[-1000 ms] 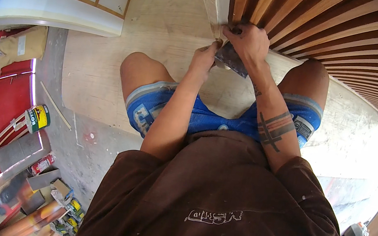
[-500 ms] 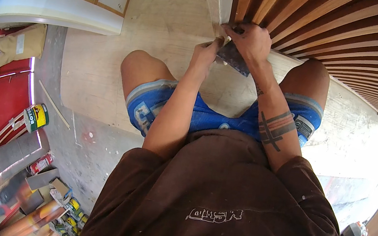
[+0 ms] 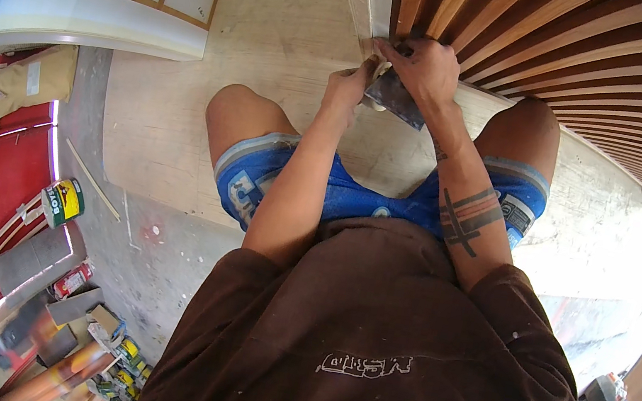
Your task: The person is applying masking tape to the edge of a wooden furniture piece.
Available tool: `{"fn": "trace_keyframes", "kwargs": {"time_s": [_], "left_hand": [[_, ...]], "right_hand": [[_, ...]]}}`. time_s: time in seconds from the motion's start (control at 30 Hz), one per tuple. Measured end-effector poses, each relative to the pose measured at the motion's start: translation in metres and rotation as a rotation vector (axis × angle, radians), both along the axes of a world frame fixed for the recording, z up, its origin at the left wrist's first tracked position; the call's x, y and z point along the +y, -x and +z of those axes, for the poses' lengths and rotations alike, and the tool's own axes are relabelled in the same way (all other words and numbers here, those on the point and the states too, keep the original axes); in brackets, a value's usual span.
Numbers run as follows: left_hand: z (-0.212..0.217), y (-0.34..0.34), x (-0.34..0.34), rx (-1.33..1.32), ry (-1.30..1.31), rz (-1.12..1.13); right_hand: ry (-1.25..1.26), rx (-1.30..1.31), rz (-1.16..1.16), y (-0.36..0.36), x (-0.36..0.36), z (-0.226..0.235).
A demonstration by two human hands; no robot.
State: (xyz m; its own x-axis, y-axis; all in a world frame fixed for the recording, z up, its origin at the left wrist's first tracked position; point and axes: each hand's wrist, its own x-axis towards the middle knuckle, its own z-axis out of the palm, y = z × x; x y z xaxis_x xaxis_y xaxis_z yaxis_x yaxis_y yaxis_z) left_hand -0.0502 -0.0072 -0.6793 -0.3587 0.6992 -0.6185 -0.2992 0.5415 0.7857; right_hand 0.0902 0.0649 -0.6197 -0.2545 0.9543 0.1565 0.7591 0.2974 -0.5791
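Observation:
My right hand [image 3: 427, 75] is closed at the lower end of a white-edged upright board [image 3: 381, 0], beside a panel of brown wooden slats [image 3: 505, 20]. From under its fingers sticks out a dark grey sheet, seemingly sandpaper [image 3: 397, 100], tilted down to the right. My left hand [image 3: 347, 89] is closed just left of the sheet, its thumb and fingertips near the board's lower corner. Whatever those fingertips pinch is hidden. A small pale bit shows under the sheet's left edge, too small to name.
Pale plywood [image 3: 151, 136] lies beneath my spread knees. A white panelled cabinet piece [image 3: 114, 21] stands at far left. Along the left are a brown paper package [image 3: 36, 80], a paint can [image 3: 62, 201] and a thin stick [image 3: 93, 180]; several cans [image 3: 125, 375] crowd the lower left.
My hands stay at the board's lower end with only slight shifts. The left fingers have turned a little, and the pale bit between the hands shows differently.

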Motion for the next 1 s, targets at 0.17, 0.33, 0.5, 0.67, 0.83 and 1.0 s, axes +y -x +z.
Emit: {"fn": "trace_keyframes", "kwargs": {"time_s": [0.17,0.33,0.5,0.67,0.83,1.0], "left_hand": [[0.003,-0.002,-0.001,0.007,0.002,0.012],[0.007,-0.002,-0.001,0.017,-0.009,0.011],[0.011,-0.005,-0.001,0.055,0.039,0.007],[0.011,-0.004,-0.002,0.051,0.007,0.026],[0.015,-0.006,-0.002,0.032,-0.015,0.015],[0.016,-0.003,-0.001,0.041,0.014,-0.001]], "right_hand": [[-0.008,-0.030,-0.015,0.001,0.000,0.001],[0.034,-0.012,-0.013,0.001,0.001,0.000],[0.040,-0.006,-0.008,0.000,0.001,-0.003],[0.057,-0.038,-0.012,0.001,0.001,0.000],[0.048,-0.007,0.008,-0.001,0.002,-0.002],[0.033,0.003,0.016,-0.001,0.002,-0.003]]}}
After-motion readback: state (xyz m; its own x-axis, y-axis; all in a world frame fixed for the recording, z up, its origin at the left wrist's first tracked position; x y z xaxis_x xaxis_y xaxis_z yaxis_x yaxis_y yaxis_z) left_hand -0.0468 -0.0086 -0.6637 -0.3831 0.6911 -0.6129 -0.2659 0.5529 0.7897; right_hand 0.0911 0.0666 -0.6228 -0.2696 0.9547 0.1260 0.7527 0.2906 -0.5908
